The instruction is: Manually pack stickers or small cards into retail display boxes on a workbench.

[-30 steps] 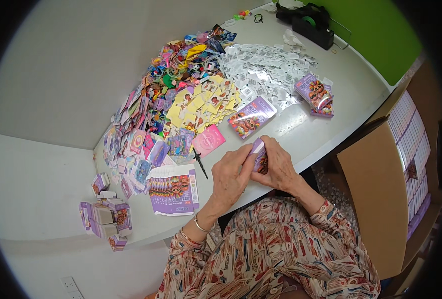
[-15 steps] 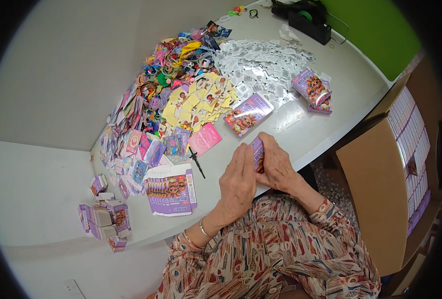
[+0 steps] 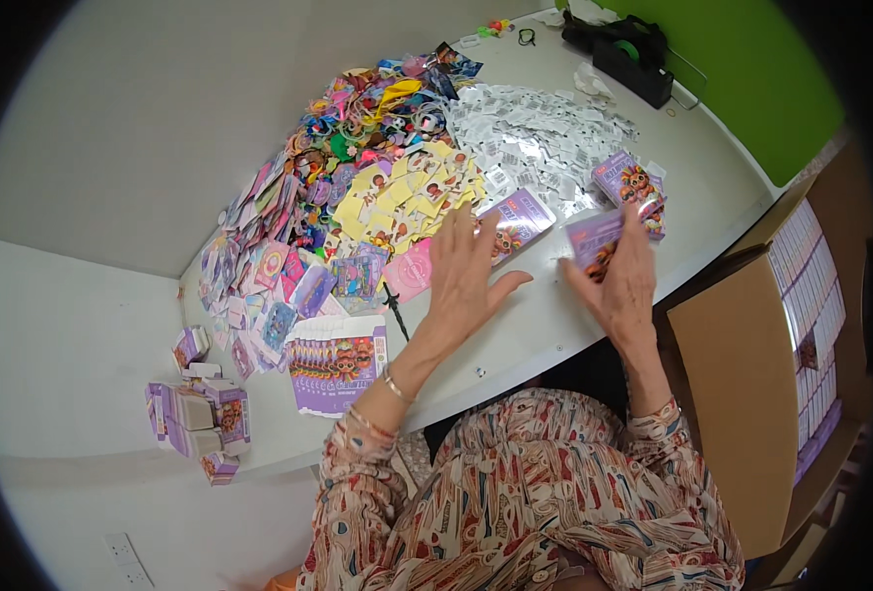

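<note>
My right hand (image 3: 625, 291) grips a small purple printed box (image 3: 591, 236), close to a pair of stacked boxes (image 3: 618, 175) at the right of the table. My left hand (image 3: 464, 286) is empty, its fingers spread in the air. Just beyond it lies another purple box (image 3: 525, 219), and beside it a pink card (image 3: 409, 273) partly hidden by the hand. A small black sword-shaped piece (image 3: 395, 307) rests left of that hand. Farther left, a fanned stack of flat purple cartons (image 3: 330, 379) lies near the front edge.
Heaps of yellow cards (image 3: 382, 202), small white printed slips (image 3: 530, 133) and colourful trinkets (image 3: 353, 113) cover the far table. A black tape dispenser (image 3: 638, 74) stands at the back. Purple boxes (image 3: 200, 424) cluster at the left; an open carton (image 3: 727, 384) of packed boxes stands right.
My hands, together around the box earlier, have come apart. The right has carried the box rightward toward the stacked pair; the left has let go and spread its fingers. The view has shifted slightly.
</note>
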`<action>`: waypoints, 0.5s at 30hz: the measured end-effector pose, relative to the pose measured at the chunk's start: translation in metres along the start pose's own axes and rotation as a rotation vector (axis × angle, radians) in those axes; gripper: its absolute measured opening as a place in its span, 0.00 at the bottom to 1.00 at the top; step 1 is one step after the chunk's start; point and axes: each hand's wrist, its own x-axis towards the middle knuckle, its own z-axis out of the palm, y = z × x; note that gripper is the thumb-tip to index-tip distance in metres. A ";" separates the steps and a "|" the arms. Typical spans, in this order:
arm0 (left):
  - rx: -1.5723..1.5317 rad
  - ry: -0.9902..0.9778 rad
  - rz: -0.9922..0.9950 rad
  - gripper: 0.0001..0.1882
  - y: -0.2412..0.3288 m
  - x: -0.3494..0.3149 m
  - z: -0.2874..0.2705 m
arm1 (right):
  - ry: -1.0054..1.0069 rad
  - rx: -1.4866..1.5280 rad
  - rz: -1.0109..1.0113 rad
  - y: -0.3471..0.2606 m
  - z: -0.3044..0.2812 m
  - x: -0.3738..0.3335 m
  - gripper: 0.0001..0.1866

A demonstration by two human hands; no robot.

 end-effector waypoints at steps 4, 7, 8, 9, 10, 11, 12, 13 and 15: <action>0.112 -0.083 0.013 0.41 -0.014 0.005 0.026 | 0.145 -0.164 -0.160 -0.005 -0.007 0.006 0.49; -0.032 -0.129 -0.136 0.41 -0.022 0.002 0.023 | 0.106 -0.117 -0.179 -0.014 0.006 -0.014 0.42; -0.307 -0.111 -0.254 0.37 -0.016 0.003 0.012 | -0.106 0.160 -0.021 -0.020 0.006 -0.020 0.40; -0.581 -0.090 -0.373 0.33 -0.011 0.003 0.005 | -0.318 0.437 0.138 -0.023 0.007 -0.023 0.39; -0.581 -0.090 -0.368 0.33 -0.003 -0.001 0.002 | -0.321 0.509 0.133 -0.023 0.011 -0.025 0.41; -0.971 -0.149 -0.433 0.30 0.006 -0.007 0.002 | -0.318 0.511 0.130 -0.022 0.017 -0.028 0.41; -1.363 -0.211 -0.489 0.27 0.014 -0.013 0.003 | -0.316 0.735 0.227 -0.020 0.023 -0.030 0.42; -1.358 -0.205 -0.493 0.27 0.018 -0.020 0.003 | -0.321 0.964 0.323 -0.024 0.027 -0.028 0.43; -1.343 -0.388 -0.530 0.23 0.021 -0.028 0.004 | -0.355 1.145 0.383 -0.032 0.019 -0.021 0.43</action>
